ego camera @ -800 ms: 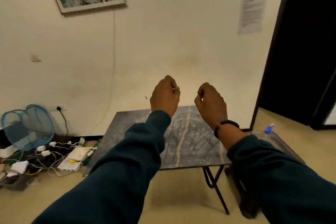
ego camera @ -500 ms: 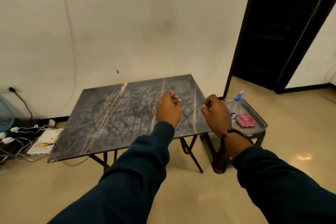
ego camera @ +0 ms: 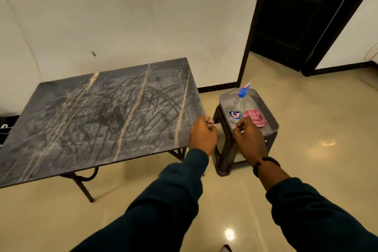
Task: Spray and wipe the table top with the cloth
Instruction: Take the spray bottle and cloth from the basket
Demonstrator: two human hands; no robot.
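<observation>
Head view: our left hand and right hand hang curled, empty. We should reach the right forward for the bottle, cloth beside it.

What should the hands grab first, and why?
Probably the right hand should reach for the spray bottle in the grey basket just ahead of it. Both hands look empty, the pink cloth lies beside the bottle, and the table top shows no sign of wiping yet.
</observation>
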